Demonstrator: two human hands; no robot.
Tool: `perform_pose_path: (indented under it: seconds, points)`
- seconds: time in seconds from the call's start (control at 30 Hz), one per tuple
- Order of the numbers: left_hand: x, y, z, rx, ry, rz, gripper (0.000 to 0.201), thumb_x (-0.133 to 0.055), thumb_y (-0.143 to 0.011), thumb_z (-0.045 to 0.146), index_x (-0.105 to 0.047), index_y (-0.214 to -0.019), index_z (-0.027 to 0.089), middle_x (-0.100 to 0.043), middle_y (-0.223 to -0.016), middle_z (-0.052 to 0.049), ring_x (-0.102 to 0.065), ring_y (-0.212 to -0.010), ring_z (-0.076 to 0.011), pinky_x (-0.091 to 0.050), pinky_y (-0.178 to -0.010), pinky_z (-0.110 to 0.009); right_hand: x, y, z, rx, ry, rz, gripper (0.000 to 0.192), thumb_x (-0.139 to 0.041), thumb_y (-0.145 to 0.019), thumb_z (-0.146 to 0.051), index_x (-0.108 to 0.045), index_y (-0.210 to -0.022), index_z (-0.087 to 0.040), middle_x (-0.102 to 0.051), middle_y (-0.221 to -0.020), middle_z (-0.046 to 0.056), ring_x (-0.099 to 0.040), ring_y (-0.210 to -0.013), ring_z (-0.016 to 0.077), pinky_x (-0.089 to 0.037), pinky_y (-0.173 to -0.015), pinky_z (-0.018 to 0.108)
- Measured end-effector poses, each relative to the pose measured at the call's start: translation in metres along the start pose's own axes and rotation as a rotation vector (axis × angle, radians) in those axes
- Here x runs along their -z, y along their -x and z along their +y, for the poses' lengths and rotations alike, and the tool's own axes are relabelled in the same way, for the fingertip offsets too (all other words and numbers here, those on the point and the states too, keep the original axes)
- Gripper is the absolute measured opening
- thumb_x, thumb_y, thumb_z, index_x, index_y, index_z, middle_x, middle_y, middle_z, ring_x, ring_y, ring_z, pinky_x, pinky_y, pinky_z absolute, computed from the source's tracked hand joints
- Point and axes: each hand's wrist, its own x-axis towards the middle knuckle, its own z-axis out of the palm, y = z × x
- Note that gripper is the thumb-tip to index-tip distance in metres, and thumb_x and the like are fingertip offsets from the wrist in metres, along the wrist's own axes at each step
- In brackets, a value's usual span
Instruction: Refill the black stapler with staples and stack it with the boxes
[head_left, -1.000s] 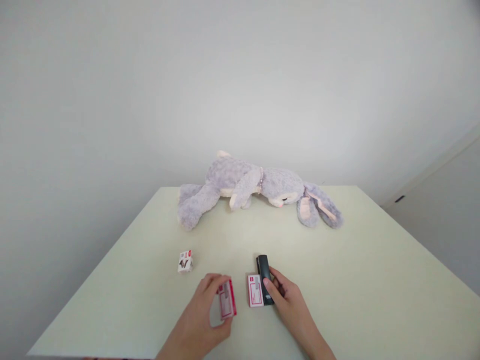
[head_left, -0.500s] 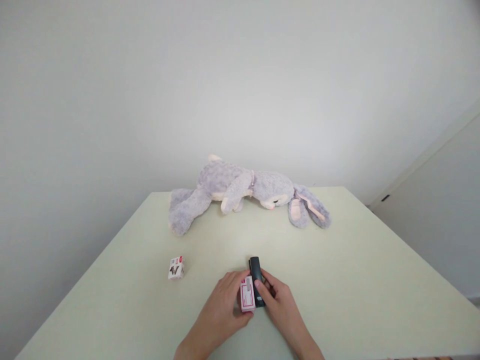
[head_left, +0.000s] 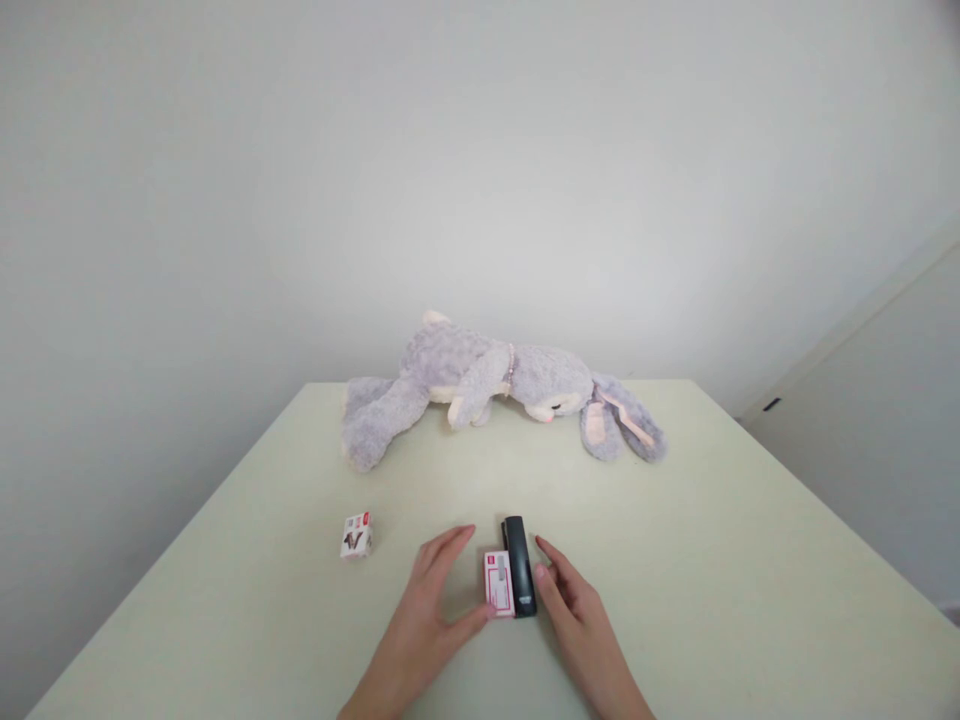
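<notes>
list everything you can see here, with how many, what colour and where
plush rabbit: one, grey-lilac with cream and pink parts, lying along the table's far side
bead necklace: one, pale pink, round the rabbit's neck
small box: one, white with red and dark print, left on the table
stapler: one, black, between the hands
label box: at least one (anything beneath is hidden), white and pinkish red, along the stapler's left side
table: one, pale green, under all these
wall: one, light grey, behind
dark fitting: one, black, far right beyond the table
left hand: one, bare, thumb at the label box's near end
right hand: one, bare, just right of the stapler
</notes>
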Motion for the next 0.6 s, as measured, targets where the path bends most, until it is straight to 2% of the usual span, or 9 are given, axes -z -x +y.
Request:
perform_pose_path:
  seconds: [0.07, 0.1, 0.17, 0.2, 0.23, 0.3, 0.4, 0.6]
  points:
    - [0.029, 0.007, -0.019, 0.114, -0.068, 0.231, 0.041, -0.063, -0.095, 0.046, -0.064, -0.133, 0.030, -0.066, -0.132, -0.006, -0.063, -0.114, -0.0246, -0.051, -0.101, -0.041, 0.008, 0.011, 0.007, 0.026, 0.041, 0.068, 0.062, -0.053, -0.101, -0.055, -0.052, -0.151, -0.019, -0.073, -0.110, 0.009, -0.069, -0.097, 0.0251, -0.056, -0.087, 0.036]
    - [0.046, 0.011, -0.029, 0.197, -0.106, 0.368, 0.038, -0.058, -0.096, 0.052, -0.069, -0.122, 0.028, -0.070, -0.118, -0.005, -0.066, -0.098, -0.0230, -0.053, -0.087, -0.038, 0.011, 0.017, 0.011, 0.061, 0.081, 0.096, 0.064, -0.056, -0.100, -0.053, -0.049, -0.154, -0.020, -0.071, -0.123, 0.011, -0.067, -0.111, 0.0273, -0.054, -0.098, 0.040]
    - [0.080, 0.015, -0.049, 0.435, -0.204, 0.630, 0.046, -0.056, -0.093, 0.063, -0.071, -0.114, 0.025, -0.073, -0.100, -0.004, -0.065, -0.080, -0.0224, -0.051, -0.071, -0.034, 0.016, 0.025, 0.019, 0.139, 0.205, 0.110, 0.071, -0.061, -0.097, -0.048, -0.039, -0.160, -0.023, -0.054, -0.153, 0.013, -0.050, -0.142, 0.0313, -0.041, -0.118, 0.048]
    - [0.094, 0.015, -0.057, 0.529, -0.231, 0.657, 0.049, -0.057, -0.091, 0.065, -0.071, -0.115, 0.024, -0.074, -0.098, -0.004, -0.066, -0.080, -0.0236, -0.050, -0.070, -0.034, 0.017, 0.027, 0.022, 0.171, 0.280, 0.089, 0.077, -0.064, -0.095, -0.046, -0.033, -0.162, -0.024, -0.043, -0.162, 0.012, -0.038, -0.151, 0.0323, -0.033, -0.124, 0.053]
    - [0.105, 0.013, -0.063, 0.587, -0.233, 0.626, 0.051, -0.057, -0.090, 0.065, -0.072, -0.116, 0.024, -0.076, -0.098, -0.004, -0.067, -0.082, -0.0253, -0.049, -0.071, -0.034, 0.017, 0.028, 0.025, 0.196, 0.354, 0.054, 0.083, -0.066, -0.093, -0.044, -0.027, -0.165, -0.025, -0.034, -0.168, 0.011, -0.028, -0.156, 0.0330, -0.026, -0.127, 0.056]
    - [0.112, 0.006, -0.067, 0.616, -0.207, 0.508, 0.050, -0.057, -0.089, 0.063, -0.074, -0.113, 0.023, -0.078, -0.094, -0.005, -0.070, -0.085, -0.0280, -0.049, -0.074, -0.036, 0.012, 0.026, 0.028, 0.240, 0.477, -0.025, 0.096, -0.069, -0.091, -0.041, -0.013, -0.168, -0.026, -0.025, -0.172, 0.010, -0.021, -0.159, 0.0338, -0.017, -0.129, 0.062]
    - [0.090, -0.015, -0.059, 0.540, -0.135, 0.372, 0.047, -0.055, -0.090, 0.061, -0.077, -0.107, 0.023, -0.079, -0.087, -0.004, -0.072, -0.079, -0.0270, -0.051, -0.075, -0.035, -0.001, 0.018, 0.026, 0.317, 0.578, -0.082, 0.110, -0.072, -0.088, -0.036, 0.003, -0.168, -0.029, -0.026, -0.171, 0.010, -0.025, -0.157, 0.0342, -0.010, -0.129, 0.065]
    - [0.014, -0.048, -0.024, 0.380, -0.015, 0.199, 0.045, -0.054, -0.093, 0.056, -0.079, -0.108, 0.023, -0.080, -0.088, -0.004, -0.072, -0.072, -0.0224, -0.052, -0.071, -0.032, -0.022, 0.006, 0.017, 0.356, 0.615, -0.068, 0.116, -0.073, -0.084, -0.027, 0.007, -0.167, -0.031, -0.029, -0.170, 0.010, -0.032, -0.155, 0.0340, -0.012, -0.128, 0.065]
